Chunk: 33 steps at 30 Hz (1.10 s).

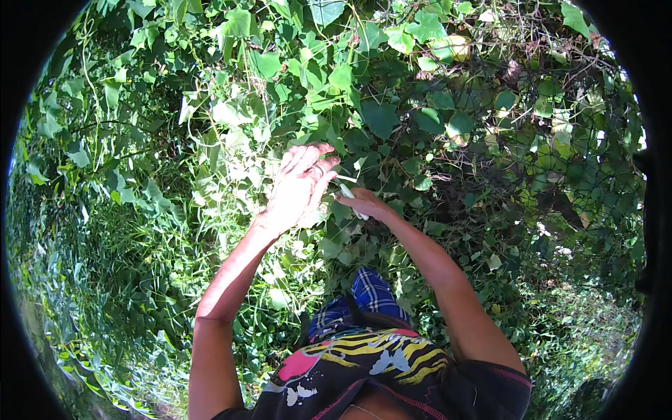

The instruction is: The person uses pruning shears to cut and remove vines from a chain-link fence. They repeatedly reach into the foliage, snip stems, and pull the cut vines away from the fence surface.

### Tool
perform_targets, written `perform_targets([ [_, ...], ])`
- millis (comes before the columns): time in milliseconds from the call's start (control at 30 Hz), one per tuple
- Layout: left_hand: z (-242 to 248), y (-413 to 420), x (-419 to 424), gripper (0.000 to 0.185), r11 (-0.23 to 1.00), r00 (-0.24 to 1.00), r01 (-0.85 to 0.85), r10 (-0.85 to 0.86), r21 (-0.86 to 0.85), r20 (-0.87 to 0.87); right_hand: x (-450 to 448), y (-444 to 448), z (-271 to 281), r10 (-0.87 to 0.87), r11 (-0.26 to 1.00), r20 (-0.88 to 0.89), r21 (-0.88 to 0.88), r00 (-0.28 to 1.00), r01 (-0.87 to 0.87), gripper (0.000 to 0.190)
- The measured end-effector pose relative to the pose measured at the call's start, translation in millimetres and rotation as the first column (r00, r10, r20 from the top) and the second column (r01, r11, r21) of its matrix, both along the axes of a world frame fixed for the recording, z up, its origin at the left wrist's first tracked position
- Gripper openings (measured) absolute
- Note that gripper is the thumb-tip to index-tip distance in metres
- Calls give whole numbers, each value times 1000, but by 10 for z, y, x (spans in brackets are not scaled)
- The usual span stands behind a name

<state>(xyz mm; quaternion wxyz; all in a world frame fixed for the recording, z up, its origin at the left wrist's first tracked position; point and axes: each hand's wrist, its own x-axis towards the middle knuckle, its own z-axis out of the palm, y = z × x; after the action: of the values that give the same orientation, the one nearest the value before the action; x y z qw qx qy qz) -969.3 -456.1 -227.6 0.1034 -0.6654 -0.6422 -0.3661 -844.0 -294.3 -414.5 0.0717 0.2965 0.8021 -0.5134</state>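
My left hand [299,184] reaches into the leafy vines in bright sun, palm down, with its fingers bent over the foliage; whether they grip a stem cannot be told. Close to its right, my right hand [362,203] is closed around a slim white-handled tool [346,192], whose kind I cannot make out. A pale thin piece [346,179], perhaps a stem or a blade, lies just beyond the tool, between the two hands. Broad green lobed leaves [380,118] hang right in front of both hands.
Dense climbing vines [236,23] fill the far side. Tangled dry stems [488,157] and a dark mesh-like net or fence [567,157] show at the right. Grass [142,241] and low leaves grow at the left and around my blue plaid garment [373,294].
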Motion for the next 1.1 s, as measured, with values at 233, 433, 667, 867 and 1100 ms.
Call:
perform_targets([
  [233, -314, 502, 446, 18, 986, 915, 163, -142, -23, 378, 392, 293, 361, -86, 996, -47, -25, 995, 85, 38],
  [433, -1222, 1112, 921, 61, 906, 965, -73, 170, -417, 201, 1065, 432, 322, -499, 834, -193, -372, 845, 407, 28],
  [667, -2197, 1196, 768, 58, 501, 928, -46, 341, -864, 149, 1605, 815, -63, -571, 788, -7, -282, 821, 547, 31],
  [867, -2441, 814, 364, 29, 657, 908, 44, 287, -753, 304, 1511, 1102, -402, -514, 817, 143, -217, 846, 534, 36],
  [1100, -2226, 446, -143, 32, 685, 959, 31, 183, -727, 214, 1178, 1442, -715, -309, 888, 283, -256, 908, 382, 45],
])
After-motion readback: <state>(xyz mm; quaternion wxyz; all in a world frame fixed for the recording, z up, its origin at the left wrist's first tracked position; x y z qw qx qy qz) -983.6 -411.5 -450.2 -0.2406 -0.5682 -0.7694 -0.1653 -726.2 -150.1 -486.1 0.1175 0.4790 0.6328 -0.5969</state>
